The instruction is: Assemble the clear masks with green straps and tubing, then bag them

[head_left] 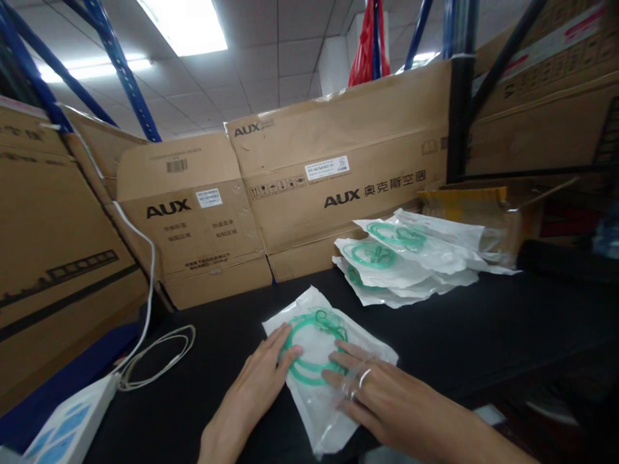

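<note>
1. Clear-fronted pouch [313, 354] with coiled green tubing [309, 381] inside lies on the black tabletop [229, 322], in front of the wide AUX carton [338, 145] and apart from it.
2. Left hand [258, 377] rests on the pouch's side, its fingers stretched out and the thumb held away from them, both touching the film over the coil; whether it pinches anything, I cannot tell.
3. Right hand [374, 390] lies across the opposite side, fingers slightly bent and spread, tips at the coil. It is not closed around the pouch. A shiny, see-through strip [360, 377] crosses its fingers; what it is, I cannot tell.
4. Stacked pouches [416, 274], also showing green tubing, lie just before the wide AUX carton, towards its right end.
5. Beside that carton's left end stands a smaller AUX carton [193, 235]; well forward and left of it lies a white power strip [72, 419].
</note>
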`<state>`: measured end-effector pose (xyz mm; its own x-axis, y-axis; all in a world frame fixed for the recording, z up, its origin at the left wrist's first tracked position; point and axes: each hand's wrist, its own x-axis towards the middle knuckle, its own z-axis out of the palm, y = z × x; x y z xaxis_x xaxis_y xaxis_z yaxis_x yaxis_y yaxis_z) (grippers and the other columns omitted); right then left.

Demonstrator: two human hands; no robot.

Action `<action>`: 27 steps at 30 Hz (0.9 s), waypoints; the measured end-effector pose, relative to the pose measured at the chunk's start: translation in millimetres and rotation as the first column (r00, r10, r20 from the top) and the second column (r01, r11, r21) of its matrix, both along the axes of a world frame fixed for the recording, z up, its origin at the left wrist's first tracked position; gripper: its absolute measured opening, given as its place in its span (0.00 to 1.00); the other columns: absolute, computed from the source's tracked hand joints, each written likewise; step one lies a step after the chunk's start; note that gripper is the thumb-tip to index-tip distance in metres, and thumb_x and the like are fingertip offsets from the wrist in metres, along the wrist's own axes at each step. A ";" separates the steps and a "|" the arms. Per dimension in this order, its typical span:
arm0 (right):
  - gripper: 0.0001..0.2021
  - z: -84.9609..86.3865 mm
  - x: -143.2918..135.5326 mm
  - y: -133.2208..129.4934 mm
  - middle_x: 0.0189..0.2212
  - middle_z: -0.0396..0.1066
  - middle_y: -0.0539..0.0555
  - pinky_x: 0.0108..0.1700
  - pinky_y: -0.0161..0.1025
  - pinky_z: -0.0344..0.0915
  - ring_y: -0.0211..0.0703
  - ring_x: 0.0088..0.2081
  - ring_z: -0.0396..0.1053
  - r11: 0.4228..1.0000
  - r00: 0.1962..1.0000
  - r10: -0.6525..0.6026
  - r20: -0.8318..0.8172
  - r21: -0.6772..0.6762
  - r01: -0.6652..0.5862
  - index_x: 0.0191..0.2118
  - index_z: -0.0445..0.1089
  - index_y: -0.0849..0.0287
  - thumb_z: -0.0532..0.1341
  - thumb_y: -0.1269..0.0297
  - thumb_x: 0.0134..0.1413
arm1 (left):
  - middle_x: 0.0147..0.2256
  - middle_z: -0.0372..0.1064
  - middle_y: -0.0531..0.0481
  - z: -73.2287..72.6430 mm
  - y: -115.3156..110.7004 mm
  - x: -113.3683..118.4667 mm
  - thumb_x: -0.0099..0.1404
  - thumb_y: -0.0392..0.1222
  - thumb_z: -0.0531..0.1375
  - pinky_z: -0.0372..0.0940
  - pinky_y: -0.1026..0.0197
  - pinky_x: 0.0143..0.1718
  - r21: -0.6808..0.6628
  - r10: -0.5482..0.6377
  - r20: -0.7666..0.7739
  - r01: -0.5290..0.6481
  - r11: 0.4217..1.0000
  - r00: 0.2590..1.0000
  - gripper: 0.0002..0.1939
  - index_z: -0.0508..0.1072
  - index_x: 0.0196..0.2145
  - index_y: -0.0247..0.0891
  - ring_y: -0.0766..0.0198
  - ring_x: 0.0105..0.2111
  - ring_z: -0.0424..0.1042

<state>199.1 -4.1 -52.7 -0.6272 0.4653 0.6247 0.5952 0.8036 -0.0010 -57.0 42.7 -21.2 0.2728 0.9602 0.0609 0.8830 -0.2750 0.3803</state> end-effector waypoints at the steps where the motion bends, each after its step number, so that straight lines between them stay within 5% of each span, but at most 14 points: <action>1: 0.18 2.1 5.9 -4.0 0.56 0.73 0.57 0.63 0.43 0.65 0.50 0.62 0.66 1.000 1.000 0.008 -0.014 -0.019 -0.008 0.58 0.71 0.58 0.56 0.59 0.69 | 0.69 0.52 0.50 2.3 -1.6 1.8 0.72 0.62 0.45 0.45 0.44 0.70 -0.013 0.022 -0.013 -0.022 1.000 1.000 0.33 0.59 0.68 0.46 0.52 0.69 0.51; 7: 0.13 18.6 35.0 -21.3 0.53 0.76 0.55 0.61 0.40 0.67 0.49 0.61 0.67 0.961 1.000 -0.005 -0.021 -0.276 -0.001 0.52 0.76 0.54 0.60 0.59 0.66 | 0.67 0.57 0.51 9.6 -11.7 6.4 0.75 0.57 0.42 0.40 0.38 0.70 -0.021 0.119 -0.120 -0.122 0.992 0.986 0.30 0.61 0.67 0.45 0.53 0.67 0.56; 12: 0.11 31.0 46.1 -29.6 0.48 0.78 0.56 0.59 0.40 0.69 0.48 0.55 0.73 0.957 0.998 0.014 -0.062 -0.287 -0.031 0.49 0.77 0.56 0.58 0.64 0.67 | 0.65 0.60 0.52 9.6 -13.7 1.5 0.76 0.51 0.44 0.45 0.40 0.69 0.025 0.168 -0.234 -0.166 0.986 0.958 0.25 0.64 0.65 0.47 0.54 0.64 0.62; 18: 0.11 20.0 69.4 -14.5 0.42 0.78 0.55 0.57 0.43 0.69 0.48 0.51 0.75 0.945 0.986 -0.086 -0.146 -0.325 0.034 0.42 0.76 0.57 0.56 0.64 0.69 | 0.63 0.64 0.41 11.2 -10.9 -2.1 0.75 0.47 0.46 0.49 0.35 0.65 0.083 0.280 -0.290 -0.268 0.960 0.915 0.24 0.66 0.63 0.40 0.47 0.60 0.68; 22: 0.13 14.5 88.9 4.7 0.36 0.76 0.57 0.46 0.43 0.72 0.48 0.40 0.77 0.939 0.966 -0.200 -0.165 -0.313 0.141 0.36 0.74 0.58 0.54 0.63 0.69 | 0.53 0.74 0.30 17.0 -15.2 -13.1 0.75 0.48 0.47 0.56 0.32 0.59 0.118 0.380 -0.332 -0.361 0.925 0.864 0.24 0.71 0.57 0.32 0.39 0.53 0.73; 25: 0.14 12.0 94.3 15.7 0.31 0.72 0.55 0.39 0.41 0.71 0.46 0.33 0.75 0.937 0.962 -0.236 -0.138 -0.293 0.188 0.33 0.71 0.57 0.54 0.61 0.69 | 0.46 0.77 0.30 25.2 -21.2 -18.8 0.74 0.52 0.48 0.62 0.34 0.54 0.134 0.412 -0.346 -0.390 0.911 0.843 0.25 0.75 0.53 0.32 0.37 0.50 0.75; 27: 0.12 7.1 94.4 21.8 0.33 0.71 0.55 0.38 0.40 0.71 0.46 0.34 0.74 0.945 0.959 -0.240 -0.149 -0.262 0.196 0.35 0.71 0.57 0.54 0.61 0.68 | 0.51 0.75 0.32 28.4 -23.5 -16.0 0.74 0.53 0.48 0.63 0.40 0.55 0.157 0.391 -0.335 -0.359 0.920 0.857 0.26 0.71 0.58 0.34 0.41 0.54 0.72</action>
<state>293.4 17.8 -45.6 -0.3831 0.7290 0.5673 0.7281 0.6163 -0.3002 -73.0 19.2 7.2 -0.0883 0.9893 0.1158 0.9961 0.0872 0.0144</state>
